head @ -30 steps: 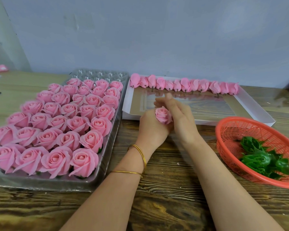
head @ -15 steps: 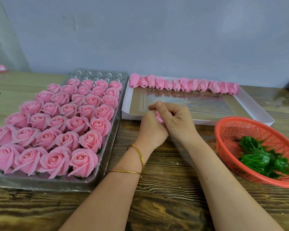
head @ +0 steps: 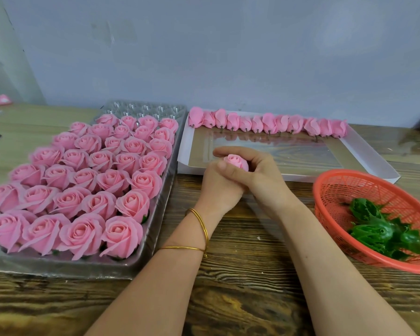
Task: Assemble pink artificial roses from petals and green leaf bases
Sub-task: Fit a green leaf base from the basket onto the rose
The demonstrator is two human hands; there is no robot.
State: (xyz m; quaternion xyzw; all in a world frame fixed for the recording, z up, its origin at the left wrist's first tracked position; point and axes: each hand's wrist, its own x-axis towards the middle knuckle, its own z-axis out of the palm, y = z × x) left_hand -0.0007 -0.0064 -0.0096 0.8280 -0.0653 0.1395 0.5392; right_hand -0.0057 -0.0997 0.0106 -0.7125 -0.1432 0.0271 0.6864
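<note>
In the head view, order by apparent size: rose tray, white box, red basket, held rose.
1. Rose tray.
2. White box and red basket look alike; the basket is nearer and cropped, so I leave them unranked.
3. Held rose.

Two gold bangles (head: 200, 221), a wooden table (head: 252, 289), a grey wall (head: 228, 57) behind.

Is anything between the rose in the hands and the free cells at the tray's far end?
Nothing on the table. Only the last row of finished roses stands before the free cells, so the rose would pass over it.
</note>
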